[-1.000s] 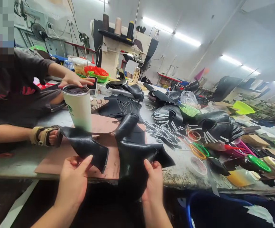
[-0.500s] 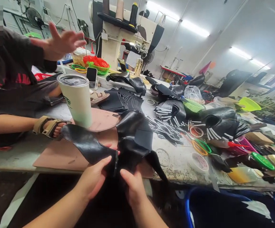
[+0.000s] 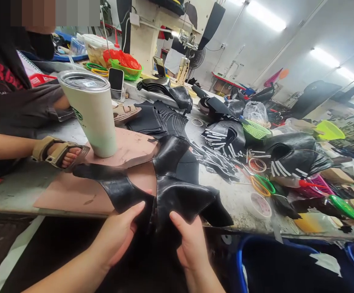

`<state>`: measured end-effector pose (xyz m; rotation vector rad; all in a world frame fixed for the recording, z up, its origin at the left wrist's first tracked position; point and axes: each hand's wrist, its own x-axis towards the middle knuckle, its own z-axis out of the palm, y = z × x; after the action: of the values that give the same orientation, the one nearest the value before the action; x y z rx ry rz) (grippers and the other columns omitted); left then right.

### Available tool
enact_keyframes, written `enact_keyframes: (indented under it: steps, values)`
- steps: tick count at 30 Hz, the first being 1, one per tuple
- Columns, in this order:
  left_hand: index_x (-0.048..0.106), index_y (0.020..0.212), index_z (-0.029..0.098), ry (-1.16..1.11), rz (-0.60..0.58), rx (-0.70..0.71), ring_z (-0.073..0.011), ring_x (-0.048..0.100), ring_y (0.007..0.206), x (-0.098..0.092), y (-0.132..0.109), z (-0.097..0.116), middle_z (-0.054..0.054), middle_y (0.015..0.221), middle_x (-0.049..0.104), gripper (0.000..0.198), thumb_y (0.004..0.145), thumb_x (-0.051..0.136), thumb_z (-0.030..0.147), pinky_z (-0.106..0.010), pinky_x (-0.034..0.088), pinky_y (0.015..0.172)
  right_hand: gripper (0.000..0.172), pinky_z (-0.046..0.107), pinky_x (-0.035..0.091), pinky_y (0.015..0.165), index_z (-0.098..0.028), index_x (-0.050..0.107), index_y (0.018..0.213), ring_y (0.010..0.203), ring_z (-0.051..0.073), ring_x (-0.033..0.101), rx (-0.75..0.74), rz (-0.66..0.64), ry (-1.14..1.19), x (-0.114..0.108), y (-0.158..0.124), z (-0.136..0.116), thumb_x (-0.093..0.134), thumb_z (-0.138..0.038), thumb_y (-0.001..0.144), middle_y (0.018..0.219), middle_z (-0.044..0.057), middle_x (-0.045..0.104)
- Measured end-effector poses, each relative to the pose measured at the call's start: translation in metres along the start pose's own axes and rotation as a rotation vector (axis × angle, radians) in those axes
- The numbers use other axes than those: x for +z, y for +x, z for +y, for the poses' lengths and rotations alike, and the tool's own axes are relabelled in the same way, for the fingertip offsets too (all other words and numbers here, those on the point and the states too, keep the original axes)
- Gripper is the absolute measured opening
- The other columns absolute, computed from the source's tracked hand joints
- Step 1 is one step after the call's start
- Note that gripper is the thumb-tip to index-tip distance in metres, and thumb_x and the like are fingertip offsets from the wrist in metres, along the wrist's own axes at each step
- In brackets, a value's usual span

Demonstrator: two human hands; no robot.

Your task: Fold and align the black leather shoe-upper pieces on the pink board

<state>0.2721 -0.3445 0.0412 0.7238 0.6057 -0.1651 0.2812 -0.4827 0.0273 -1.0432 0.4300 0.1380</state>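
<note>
Both my hands hold pieces of black leather at the table's front edge. My left hand (image 3: 123, 228) is closed on the left leather piece (image 3: 115, 183), thumb on top, fingers mostly hidden beneath. My right hand (image 3: 192, 240) grips the right leather piece (image 3: 179, 195), its thumb pressed on the surface. The inner edges of the two pieces meet between my hands; whether they are joined there I cannot tell. Under them lies a pinkish-brown board (image 3: 73, 195). A pale tumbler (image 3: 94, 118) with a clear lid stands on the board, just behind the left piece.
A person's sandalled foot (image 3: 69, 156) rests on the table at left. Behind are stacked black pieces (image 3: 167, 118) and a sewing machine (image 3: 146, 36). White-tipped strips (image 3: 216, 162), tape rolls (image 3: 258, 204) and a glue-like bottle (image 3: 314, 224) lie at right. Below stands a blue-rimmed bin (image 3: 240, 260).
My right hand has moved right, spreading its leather piece flatter and wider, with the dark flap now over the table. The other person's raised hand has left view.
</note>
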Motion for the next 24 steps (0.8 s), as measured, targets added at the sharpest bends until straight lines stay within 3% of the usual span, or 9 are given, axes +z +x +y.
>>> enact_keyframes:
  steps: [5, 12, 18, 24]
  values:
    - [0.064, 0.106, 0.018, 0.0, 0.012, 0.002, -0.0266, 0.057, 0.11, 0.002, -0.002, 0.002, -0.005, 0.113, 0.066, 0.047, 0.061, 0.077, 0.023, -0.03, 0.055, 0.083, 0.064, 0.045, 0.048, 0.091, -0.016, 0.057, 0.11, 0.097, 0.028, 0.063, -0.013, -0.019, -0.007, -0.003, 0.001, 0.003, 0.084, -0.023, 0.052, 0.099, 0.008, 0.069]
    - [0.064, 0.106, 0.023, 0.041, -0.058, 0.042, -0.0268, 0.056, 0.112, -0.001, -0.002, 0.0, -0.003, 0.118, 0.063, 0.041, 0.067, 0.074, 0.026, -0.033, 0.054, 0.084, 0.06, 0.046, 0.049, 0.09, -0.016, 0.055, 0.112, 0.099, 0.029, 0.063, -0.024, -0.07, -0.045, -0.008, 0.003, 0.007, 0.082, -0.025, 0.059, 0.101, 0.009, 0.069]
    - [0.065, 0.107, 0.017, 0.001, -0.027, 0.008, -0.0302, 0.056, 0.112, 0.0, -0.002, -0.002, -0.008, 0.116, 0.064, 0.045, 0.065, 0.075, 0.023, -0.037, 0.054, 0.087, 0.066, 0.043, 0.049, 0.092, -0.017, 0.052, 0.118, 0.103, 0.027, 0.061, -0.08, -0.024, -0.115, -0.01, 0.005, 0.012, 0.081, -0.025, 0.059, 0.108, 0.009, 0.066]
    - [0.061, 0.114, 0.021, -0.012, -0.019, 0.002, -0.0253, 0.055, 0.114, 0.001, -0.004, -0.003, -0.003, 0.114, 0.065, 0.047, 0.069, 0.073, 0.022, -0.032, 0.053, 0.087, 0.061, 0.046, 0.047, 0.092, -0.015, 0.055, 0.115, 0.107, 0.03, 0.057, -0.15, -0.012, -0.208, -0.011, 0.004, 0.011, 0.079, -0.028, 0.06, 0.106, 0.01, 0.066]
